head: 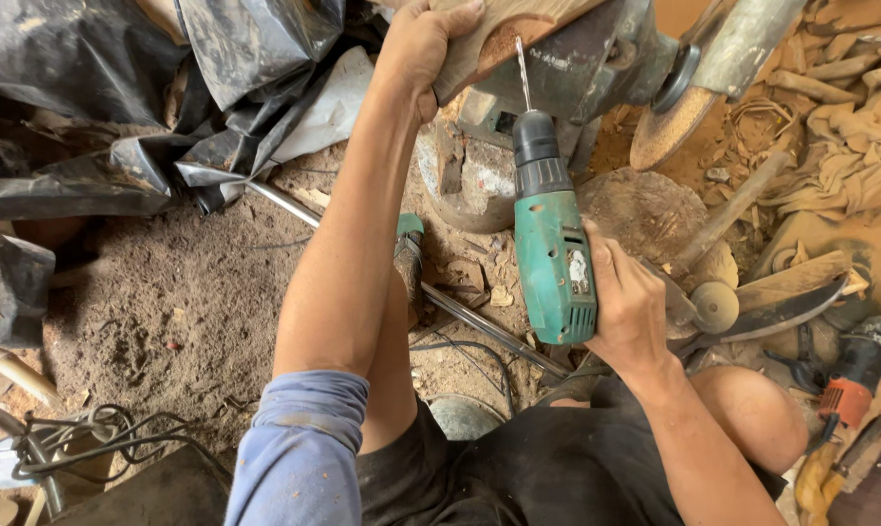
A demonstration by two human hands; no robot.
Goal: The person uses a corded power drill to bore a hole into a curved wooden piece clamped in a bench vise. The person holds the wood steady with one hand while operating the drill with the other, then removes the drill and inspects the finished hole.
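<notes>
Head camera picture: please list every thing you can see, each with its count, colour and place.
green electric drill: one, centre, its thin bit pointing up at the wood
curved brown wooden piece: one, top centre
black plastic sheet: one, crumpled, upper left
round sanding disc: one, tan, upper right
orange and black power tool: one, right edge
long metal rod: one, grey, lying on the dirt floor
tangled black cables: one bundle, lower left
left hand: grip on the wood
right hand: grip on the drill

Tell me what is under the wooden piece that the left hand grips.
The drill bit of the green drill, held by the right hand, meets the wooden piece gripped by the left hand. A grey machine body lies beneath; their contact is hidden.
</notes>
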